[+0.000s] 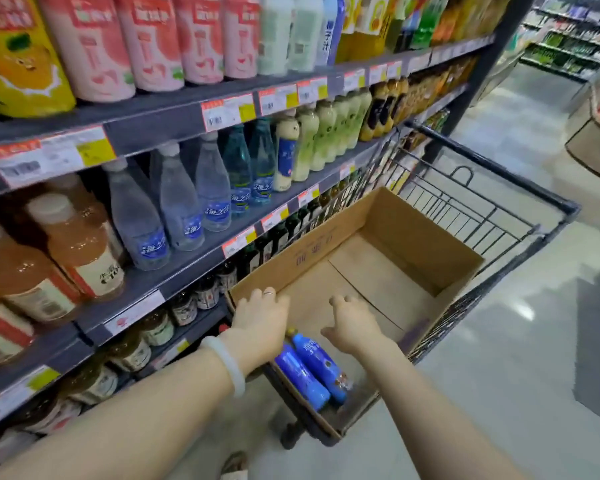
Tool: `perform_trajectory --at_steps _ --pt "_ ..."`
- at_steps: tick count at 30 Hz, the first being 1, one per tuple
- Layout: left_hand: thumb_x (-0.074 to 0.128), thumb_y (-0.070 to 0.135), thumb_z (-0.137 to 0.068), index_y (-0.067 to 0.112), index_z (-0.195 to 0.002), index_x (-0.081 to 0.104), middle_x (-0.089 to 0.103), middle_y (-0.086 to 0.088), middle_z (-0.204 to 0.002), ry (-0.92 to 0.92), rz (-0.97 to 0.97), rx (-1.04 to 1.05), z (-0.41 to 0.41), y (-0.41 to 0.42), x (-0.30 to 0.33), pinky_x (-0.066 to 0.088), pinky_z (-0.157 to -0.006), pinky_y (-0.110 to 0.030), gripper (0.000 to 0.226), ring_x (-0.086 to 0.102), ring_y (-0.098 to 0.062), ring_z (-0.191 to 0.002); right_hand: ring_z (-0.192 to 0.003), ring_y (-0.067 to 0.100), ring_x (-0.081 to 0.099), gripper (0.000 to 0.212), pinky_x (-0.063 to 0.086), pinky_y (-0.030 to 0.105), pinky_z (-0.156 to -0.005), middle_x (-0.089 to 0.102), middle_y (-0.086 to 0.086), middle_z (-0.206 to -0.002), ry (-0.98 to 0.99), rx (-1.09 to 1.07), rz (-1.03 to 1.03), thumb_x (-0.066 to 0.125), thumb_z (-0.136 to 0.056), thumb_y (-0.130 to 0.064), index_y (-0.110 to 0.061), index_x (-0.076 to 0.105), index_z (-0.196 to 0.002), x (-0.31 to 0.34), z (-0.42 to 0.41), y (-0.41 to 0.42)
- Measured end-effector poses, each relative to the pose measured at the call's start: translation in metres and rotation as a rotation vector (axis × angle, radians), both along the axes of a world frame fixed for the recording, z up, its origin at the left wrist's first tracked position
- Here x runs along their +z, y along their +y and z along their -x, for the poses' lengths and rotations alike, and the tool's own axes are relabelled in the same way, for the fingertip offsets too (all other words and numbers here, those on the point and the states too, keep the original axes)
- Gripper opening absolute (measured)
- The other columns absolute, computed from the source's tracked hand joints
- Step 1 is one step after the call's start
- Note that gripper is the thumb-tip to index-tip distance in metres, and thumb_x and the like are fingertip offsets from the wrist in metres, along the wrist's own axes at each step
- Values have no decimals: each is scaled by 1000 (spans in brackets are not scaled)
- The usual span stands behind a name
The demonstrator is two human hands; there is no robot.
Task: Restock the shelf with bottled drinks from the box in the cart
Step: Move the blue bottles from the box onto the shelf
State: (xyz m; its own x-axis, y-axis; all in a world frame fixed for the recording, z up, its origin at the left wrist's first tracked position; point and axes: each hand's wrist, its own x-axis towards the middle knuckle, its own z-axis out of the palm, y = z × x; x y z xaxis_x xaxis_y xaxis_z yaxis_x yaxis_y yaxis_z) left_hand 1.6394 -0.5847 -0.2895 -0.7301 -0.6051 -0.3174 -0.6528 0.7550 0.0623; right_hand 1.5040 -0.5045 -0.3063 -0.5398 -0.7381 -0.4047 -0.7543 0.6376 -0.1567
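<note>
Over the cardboard box [388, 237], both hands' fingers spread above two blue bottles [312, 368].

My one head camera looks forward and down, wide-angle, close over the box [357, 268] in the cart [534, 216], with the shelf [174, 133] at left.

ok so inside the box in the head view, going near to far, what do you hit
blue bottles lying at the near end → right hand over the box → bare cardboard floor → far wall of the box → cart's wire end
</note>
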Motion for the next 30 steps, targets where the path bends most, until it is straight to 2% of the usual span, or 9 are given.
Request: perform_trajectory --at_steps 6,10,12,14,19,24,26,28,30 --pt "58 22 -86 13 -128 39 39 -10 -131 -92 -117 84 46 -20 -36 38 -95 -39 47 38 -29 -122 -126 31 41 57 40 39 -99 43 14 -135 -162 17 -146 60 -87 -32 -9 38 -135 -59 51 -27" --pt "55 24 -88 15 -127 40 39 -8 -132 -112 -205 230 69 -20 -66 37 -98 -38 43 38 -27 -125 -129 34 43 58 41 34 -101 38 24 -141 -291 61 -284 61 -86 -26 -2 37 -133 -111 84 -36" --pt "54 28 -89 18 -130 38 38 -5 -134 -123 -257 334 77 -14 -83 36 -100 -37 45 36 -26 -127 -128 35 43 50 41 34 -102 42 26 -138 -332 115 -357 64 -83 -24 -1 46 -124 -139 98 -34" --pt "53 31 -90 20 -137 32 35 -4 -139 -134 -301 411 86 -7 -102 35 -102 -36 53 35 -24 -128 -129 33 42 39 36 30 -104 46 22 -134 -377 171 -409 62 -84 -24 -7 50 -116 -160 107 -29" --pt "52 37 -89 20 -140 28 31 -3 -144 -174 -418 536 106 10 -141 37 -103 -35 59 36 -23 -129 -121 23 52 61 39 24 -97 53 5 -133 -509 144 -377 67 -77 -33 -14 46 -132 -212 110 -21" --pt "52 37 -90 19 -144 24 28 -5 -148 -121 -518 654 102 24 -158 33 -108 -33 63 35 -24 -132 -119 21 53 47 38 21 -91 58 8 -128 -617 166 -400 67 -83 -23 -11 55 -126 -236 109 -27" --pt "53 35 -90 18 -142 27 30 -5 -147 -52 -558 716 97 26 -161 33 -108 -32 61 36 -24 -132 -111 24 57 39 42 26 -89 61 12 -119 -669 78 -397 72 -78 -14 -9 60 -115 -240 107 -29" --pt "55 32 -89 17 -142 29 32 -6 -145 5 -598 774 96 28 -162 32 -108 -31 61 37 -24 -132 -91 21 59 28 49 29 -79 61 9 -100 -704 -24 -346 76 -71 -11 -21 58 -91 -233 108 -32" --pt "60 32 -87 13 -141 31 36 -7 -143 54 -633 834 97 30 -161 30 -108 -27 65 38 -23 -132 -80 17 59 37 50 27 -66 60 1 -91 -726 -71 -302 79 -67 -15 -18 55 -95 -221 109 -36"
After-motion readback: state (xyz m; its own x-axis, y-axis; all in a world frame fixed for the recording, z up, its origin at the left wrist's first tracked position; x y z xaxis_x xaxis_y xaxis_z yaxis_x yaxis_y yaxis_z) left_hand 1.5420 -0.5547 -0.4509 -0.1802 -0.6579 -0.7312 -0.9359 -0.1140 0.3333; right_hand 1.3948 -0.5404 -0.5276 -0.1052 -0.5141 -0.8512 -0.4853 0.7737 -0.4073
